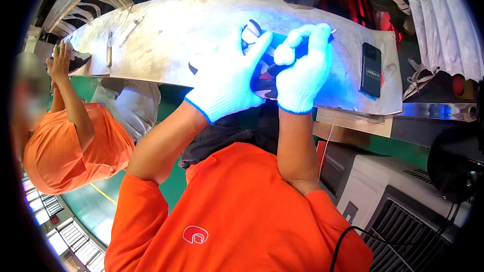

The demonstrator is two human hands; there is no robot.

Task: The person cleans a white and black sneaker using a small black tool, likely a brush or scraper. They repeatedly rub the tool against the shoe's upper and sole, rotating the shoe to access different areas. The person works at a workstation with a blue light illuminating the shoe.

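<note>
Gripping probable shoe (261,72), dark tool (273,69), gloved hands (227,74), lettered phone (372,69), shirt emblem (195,234)

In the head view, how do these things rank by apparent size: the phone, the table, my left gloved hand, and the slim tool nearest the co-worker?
Largest to smallest, as seen:
1. Table
2. Left gloved hand
3. Phone
4. Slim tool
The hand's nearness to the camera may enlarge it.

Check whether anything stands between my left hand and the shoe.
Only the white glove on your left hand; that hand is already on the shoe, with nothing else visible between. The phone lies off to the right.
</note>
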